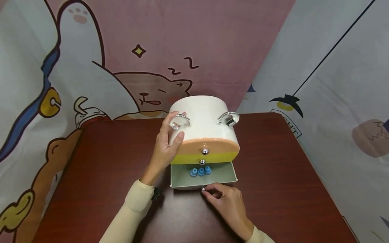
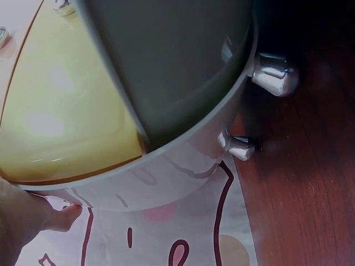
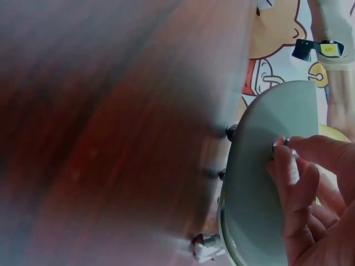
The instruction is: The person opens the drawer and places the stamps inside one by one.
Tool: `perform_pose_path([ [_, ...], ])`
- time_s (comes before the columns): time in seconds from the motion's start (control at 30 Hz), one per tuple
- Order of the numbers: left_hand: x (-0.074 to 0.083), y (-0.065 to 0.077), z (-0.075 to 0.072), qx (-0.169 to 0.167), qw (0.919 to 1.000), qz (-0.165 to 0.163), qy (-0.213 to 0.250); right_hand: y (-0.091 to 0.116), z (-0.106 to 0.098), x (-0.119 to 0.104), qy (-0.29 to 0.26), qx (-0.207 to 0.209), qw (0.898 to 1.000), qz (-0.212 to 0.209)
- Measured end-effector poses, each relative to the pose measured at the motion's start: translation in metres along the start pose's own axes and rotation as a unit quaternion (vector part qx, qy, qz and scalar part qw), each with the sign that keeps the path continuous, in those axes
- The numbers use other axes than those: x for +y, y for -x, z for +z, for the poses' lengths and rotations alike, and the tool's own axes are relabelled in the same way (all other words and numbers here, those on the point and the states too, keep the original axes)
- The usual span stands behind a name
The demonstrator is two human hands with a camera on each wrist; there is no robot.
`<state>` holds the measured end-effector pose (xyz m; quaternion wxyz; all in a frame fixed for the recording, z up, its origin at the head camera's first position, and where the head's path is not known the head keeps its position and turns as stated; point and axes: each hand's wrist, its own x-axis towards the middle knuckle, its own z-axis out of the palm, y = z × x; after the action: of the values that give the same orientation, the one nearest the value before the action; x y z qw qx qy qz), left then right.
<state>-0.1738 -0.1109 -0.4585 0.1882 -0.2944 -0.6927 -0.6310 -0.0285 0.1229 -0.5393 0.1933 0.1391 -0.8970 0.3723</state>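
A small white drawer cabinet stands on the table, with an orange front, a yellow front and a pulled-out green bottom drawer. Inside lie three small blue pieces, like caps. Thumb and finger of my right hand pinch the silver knob of this drawer; the right wrist view shows the pinch on the green front. My left hand rests against the cabinet's left side by a silver loop, fingers fairly straight and thumb on the top.
The brown table reaches out on both sides of the cabinet. Behind it hangs a cartoon-print cloth. A second silver loop sticks out at the top right, and short silver feet support the cabinet.
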Motion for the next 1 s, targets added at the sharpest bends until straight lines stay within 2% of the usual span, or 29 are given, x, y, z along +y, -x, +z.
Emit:
perform_pose_path([
  [0.2,0.000,-0.002,0.000,0.000,1.0000,0.006,-0.006,-0.002,0.003,-0.002,-0.011,0.012,0.999,0.033],
  [0.43,-0.001,-0.002,0.001,0.000,0.9999,0.006,0.010,-0.003,0.006,-0.007,-0.025,0.023,0.996,0.080],
  [0.73,0.000,-0.001,0.001,0.002,0.9998,0.004,0.020,-0.009,0.012,-0.009,-0.005,0.045,0.997,0.068],
  [1.0,0.000,0.001,0.001,0.002,0.9996,0.001,0.027,-0.015,0.015,-0.007,0.002,0.043,0.996,0.072],
])
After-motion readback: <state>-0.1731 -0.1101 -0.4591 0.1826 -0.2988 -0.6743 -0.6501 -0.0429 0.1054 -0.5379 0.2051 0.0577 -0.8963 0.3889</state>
